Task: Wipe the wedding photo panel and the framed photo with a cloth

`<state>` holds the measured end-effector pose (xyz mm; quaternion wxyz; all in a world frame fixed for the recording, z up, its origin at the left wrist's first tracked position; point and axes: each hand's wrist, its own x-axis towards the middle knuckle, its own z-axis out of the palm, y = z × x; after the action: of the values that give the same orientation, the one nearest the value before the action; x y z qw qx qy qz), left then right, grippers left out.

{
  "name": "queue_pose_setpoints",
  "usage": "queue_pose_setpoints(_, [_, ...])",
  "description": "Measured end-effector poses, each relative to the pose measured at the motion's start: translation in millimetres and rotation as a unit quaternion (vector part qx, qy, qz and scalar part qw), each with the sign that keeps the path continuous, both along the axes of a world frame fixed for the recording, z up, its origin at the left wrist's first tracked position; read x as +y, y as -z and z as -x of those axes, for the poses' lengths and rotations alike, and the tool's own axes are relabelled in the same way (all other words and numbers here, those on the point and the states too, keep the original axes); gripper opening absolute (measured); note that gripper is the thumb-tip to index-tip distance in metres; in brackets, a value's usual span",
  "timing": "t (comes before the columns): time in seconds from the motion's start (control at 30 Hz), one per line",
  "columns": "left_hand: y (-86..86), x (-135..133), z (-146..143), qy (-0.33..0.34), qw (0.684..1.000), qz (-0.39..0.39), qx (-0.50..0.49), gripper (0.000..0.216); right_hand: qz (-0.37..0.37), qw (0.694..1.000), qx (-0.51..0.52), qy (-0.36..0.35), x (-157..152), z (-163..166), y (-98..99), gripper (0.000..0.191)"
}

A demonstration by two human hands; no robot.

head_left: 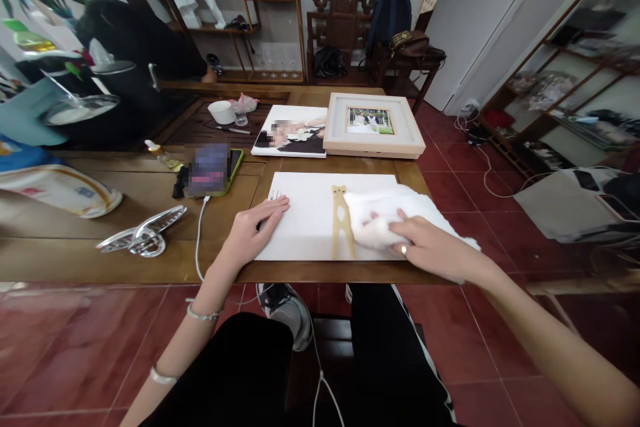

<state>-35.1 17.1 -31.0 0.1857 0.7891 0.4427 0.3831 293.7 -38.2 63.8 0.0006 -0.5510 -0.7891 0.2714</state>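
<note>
A white rectangular board [304, 223] lies flat near the table's front edge. On it is a flat tan two-legged piece [337, 227] with an animal-shaped head at the top. My left hand [257, 228] rests on the board's left edge, its fingers stretched out and nothing held. My right hand [425, 240], with a ring on one finger, grips a bunched white cloth [400, 203]. The cloth lies on the board's right part, just beside the tan piece, and hangs past the board's right edge. Some right fingertips are buried in its folds.
Behind the board are a photo panel [295, 137] and a pale framed photo [375, 125]. To the left are a phone [215, 170] with a white cable, a dropper bottle [164, 156], a shiny silver winged object [145, 232] and a printed bag [55, 180].
</note>
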Motion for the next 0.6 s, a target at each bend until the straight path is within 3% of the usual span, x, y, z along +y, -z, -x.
queue_pose_setpoints(0.17, [-0.7,0,0,0.002,1.0,-0.001,-0.002,0.03,-0.104,0.994,0.037,-0.006,63,10,19.7,0.016])
queue_pose_setpoints(0.27, [-0.7,1,-1,0.005,1.0,-0.003,-0.003,0.031,-0.154,0.987,0.04,0.005,77,18,31.0,0.016])
queue_pose_setpoints(0.4, [0.0,1,0,0.005,1.0,-0.004,-0.002,0.032,-0.173,0.983,0.037,-0.044,49,22,33.5,0.016])
queue_pose_setpoints(0.6, [0.5,0,-1,0.001,1.0,-0.009,-0.002,0.031,-0.064,0.993,0.029,-0.09,-24,20,5.4,0.019])
